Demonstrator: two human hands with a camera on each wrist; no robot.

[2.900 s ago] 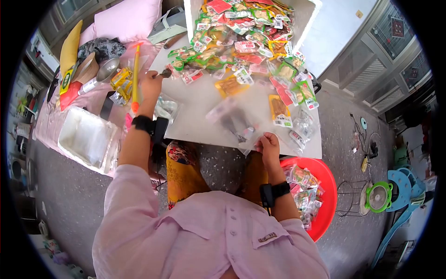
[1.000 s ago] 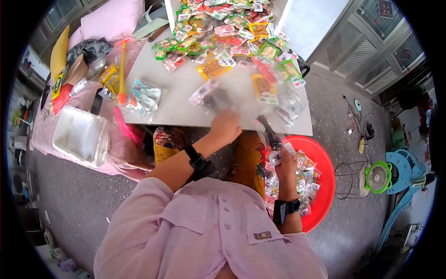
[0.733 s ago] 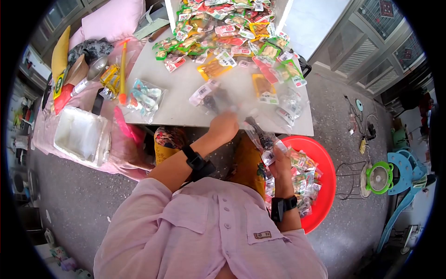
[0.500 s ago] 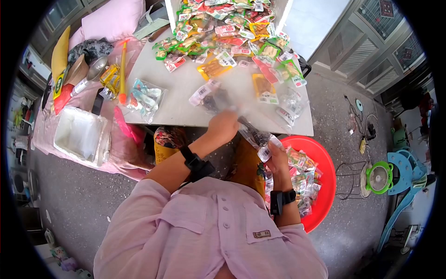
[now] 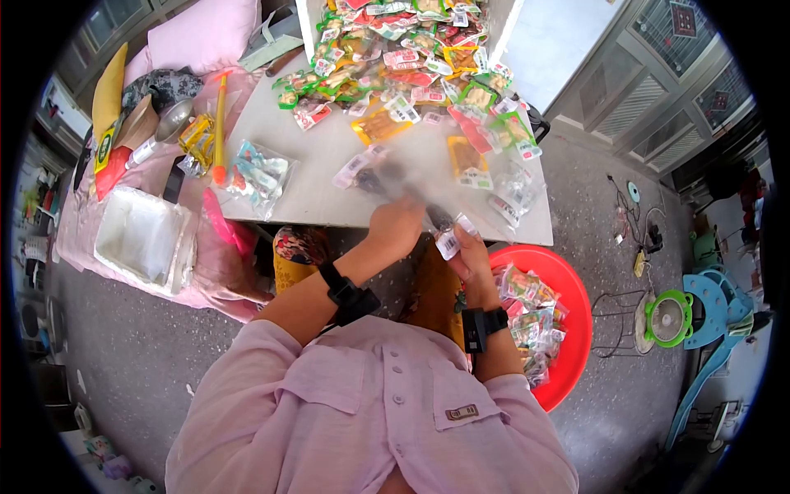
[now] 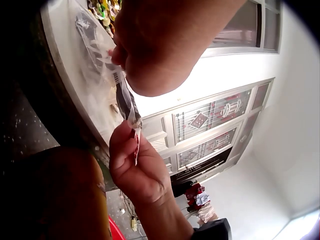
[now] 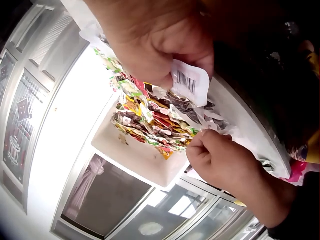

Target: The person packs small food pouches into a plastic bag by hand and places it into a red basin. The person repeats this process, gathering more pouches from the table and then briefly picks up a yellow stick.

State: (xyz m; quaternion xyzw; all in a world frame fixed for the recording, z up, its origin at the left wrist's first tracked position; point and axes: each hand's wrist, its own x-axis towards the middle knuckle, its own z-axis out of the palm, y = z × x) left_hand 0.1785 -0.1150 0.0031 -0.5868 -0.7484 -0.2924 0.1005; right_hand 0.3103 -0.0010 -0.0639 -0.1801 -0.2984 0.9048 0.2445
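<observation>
My left hand pinches the edge of a clear plastic bag at the table's front edge. Dark packets with a pinkish-white label show in or under the bag, blurred by its film. Close to its right, my right hand grips a snack packet with dark contents, thumb against its white barcode label. The packet's dark end points at the bag beside my left fingers. In the right wrist view, my left hand has its fingers curled at the bag film.
A white foam box spills colourful snack packets over the back of the table. A red basin of filled bags stands below at right. Blue-printed bags lie at left, near a white foam tray.
My left hand has come from the table's far left to the bag. My right hand has lifted the snack packet from over the red basin, up and left to the bag.
</observation>
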